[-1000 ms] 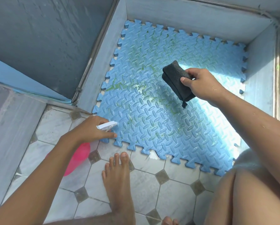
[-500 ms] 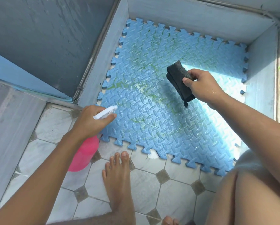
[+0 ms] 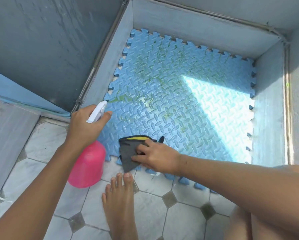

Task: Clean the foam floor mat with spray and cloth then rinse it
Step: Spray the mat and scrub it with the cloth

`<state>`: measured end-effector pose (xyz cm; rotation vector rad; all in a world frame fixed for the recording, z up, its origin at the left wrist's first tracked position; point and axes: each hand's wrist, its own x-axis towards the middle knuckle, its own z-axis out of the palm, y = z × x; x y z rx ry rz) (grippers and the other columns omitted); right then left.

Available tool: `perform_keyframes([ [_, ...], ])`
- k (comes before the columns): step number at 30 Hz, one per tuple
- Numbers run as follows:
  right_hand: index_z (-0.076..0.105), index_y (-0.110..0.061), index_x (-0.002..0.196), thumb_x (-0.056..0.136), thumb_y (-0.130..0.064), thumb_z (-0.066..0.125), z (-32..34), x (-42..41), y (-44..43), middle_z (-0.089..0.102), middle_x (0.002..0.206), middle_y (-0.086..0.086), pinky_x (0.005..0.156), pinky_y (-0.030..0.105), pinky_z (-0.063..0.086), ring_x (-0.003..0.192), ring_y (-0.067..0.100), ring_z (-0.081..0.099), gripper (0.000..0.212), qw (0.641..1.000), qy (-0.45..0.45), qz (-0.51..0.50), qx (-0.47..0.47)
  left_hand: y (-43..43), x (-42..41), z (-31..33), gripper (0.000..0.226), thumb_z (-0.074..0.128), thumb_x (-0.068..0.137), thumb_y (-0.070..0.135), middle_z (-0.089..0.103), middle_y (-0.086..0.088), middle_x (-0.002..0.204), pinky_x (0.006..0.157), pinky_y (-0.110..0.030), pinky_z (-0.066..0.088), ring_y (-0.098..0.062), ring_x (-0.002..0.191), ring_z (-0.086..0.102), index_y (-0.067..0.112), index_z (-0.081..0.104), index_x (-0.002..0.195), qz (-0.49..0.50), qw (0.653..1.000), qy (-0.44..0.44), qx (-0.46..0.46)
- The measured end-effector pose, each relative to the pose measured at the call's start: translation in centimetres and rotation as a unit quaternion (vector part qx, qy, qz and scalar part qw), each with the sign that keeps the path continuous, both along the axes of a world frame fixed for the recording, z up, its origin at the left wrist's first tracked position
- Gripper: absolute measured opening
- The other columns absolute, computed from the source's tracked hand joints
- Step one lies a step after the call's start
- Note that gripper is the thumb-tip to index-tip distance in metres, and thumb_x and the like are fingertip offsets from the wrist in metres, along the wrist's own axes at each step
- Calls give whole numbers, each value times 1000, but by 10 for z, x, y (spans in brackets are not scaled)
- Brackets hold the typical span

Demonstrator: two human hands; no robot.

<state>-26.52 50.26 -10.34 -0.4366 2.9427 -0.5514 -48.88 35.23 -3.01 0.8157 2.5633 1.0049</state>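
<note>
A blue foam mat [image 3: 176,104] with interlocking edges and a tread pattern lies in a walled corner; green stains streak its left and middle. My left hand [image 3: 86,125] grips the white trigger head of a pink spray bottle [image 3: 88,165], nozzle pointing over the mat's left edge. My right hand [image 3: 155,158] presses a dark grey cloth [image 3: 128,155] with a yellow strip onto the mat's near left corner, fingers spread on top of it.
Grey walls [image 3: 188,26] close in the mat at the back, left and right. White floor tiles [image 3: 162,220] with dark diamond insets lie in front. My bare foot [image 3: 119,198] stands just before the mat's near edge; a knee sits at the lower right.
My right hand has carried the cloth from above the mat's middle down to the near left corner and laid it flat. My left hand has raised the spray bottle toward the mat's left edge.
</note>
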Motion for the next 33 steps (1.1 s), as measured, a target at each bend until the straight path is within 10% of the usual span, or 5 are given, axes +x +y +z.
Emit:
perform_keyframes([
  [10,63,-26,127,104,-33,44,0,-87,116,53,108,8,65,35,42,91,34,56,30,887,36,-457,48,0,-2,2,46,74,90,39,51,-16,60,58,-34,38,-27,57,44,7,51,66,-2,1000,-16,4],
  [20,62,-18,130,97,-11,56,0,-29,21,58,107,8,46,33,47,88,27,55,35,987,56,142,40,0,-3,2,47,74,90,38,48,-11,58,56,-34,36,-25,57,42,5,51,67,-6,1000,-7,-2],
  [24,64,-19,130,94,-18,65,3,-96,73,61,111,9,60,27,38,96,26,59,36,990,100,-60,76,-2,-6,1,45,73,91,39,59,-20,64,60,-42,49,-40,63,57,3,56,69,-13,1000,-17,14],
  [28,68,-21,120,100,-22,51,2,-154,101,54,107,10,65,34,39,94,34,57,26,885,61,-462,9,-5,-3,3,44,73,91,36,62,-25,70,62,-44,51,-42,67,60,0,57,72,-10,999,-21,26],
  [33,66,-20,123,91,-25,57,-12,-159,42,56,109,9,63,37,52,97,30,59,33,988,72,-131,27,-8,-3,6,48,66,88,48,66,-23,73,63,-43,50,-37,67,61,1,64,77,-9,999,-27,22],
])
